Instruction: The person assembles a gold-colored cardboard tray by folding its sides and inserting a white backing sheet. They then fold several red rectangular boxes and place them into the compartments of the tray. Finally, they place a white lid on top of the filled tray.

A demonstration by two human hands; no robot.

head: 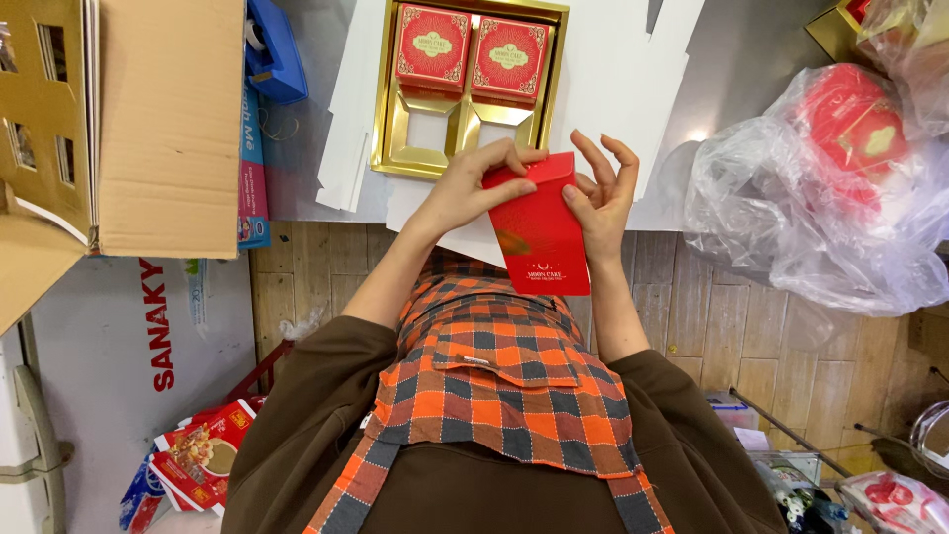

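Note:
Both my hands hold a flat red paper sleeve (542,237) with gold print, just above the table's near edge. My left hand (473,186) grips its upper left corner with the fingers curled over the top. My right hand (603,193) holds the right edge with the thumb on the face and the fingers spread behind. Just beyond stands a gold tray (388,109) with four compartments on a white card sheet (613,69). Two red square boxes (432,47) (510,57) fill the far compartments. The two near compartments hold nothing.
A large brown cardboard box (168,119) stands open at the left, with a blue tape dispenser (275,54) behind it. A clear plastic bag (820,188) with red boxes lies at the right. Red packets (203,460) lie on the floor at lower left beside a white appliance (109,376).

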